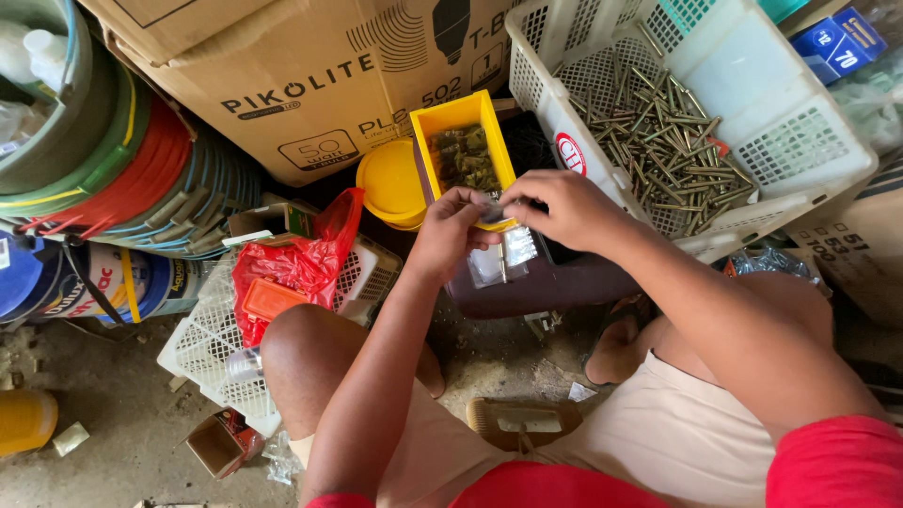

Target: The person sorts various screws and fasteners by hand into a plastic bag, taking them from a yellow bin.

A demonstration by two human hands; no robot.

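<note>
Cluttered floor: both hands, left (450, 233) and right (555, 209), pinch one small clear packet (492, 213) (over one yellow bin (455, 115)).

1. The small packet (492, 213) pinched between both hands was clear, glossy plastic film.
2. The yellow bin (458, 115) was smooth, slightly shiny plastic, holding dull brassy metal pieces (465, 157).
3. The white basket (715, 89) was matt perforated plastic; its screws (658, 141) looked tarnished metal.
4. The red bag (296, 261) was thin, crinkled, glossy plastic.
5. The box (310, 75) was matt brown cardboard.
6. The floor (113, 414) was rough, dusty concrete.
</note>
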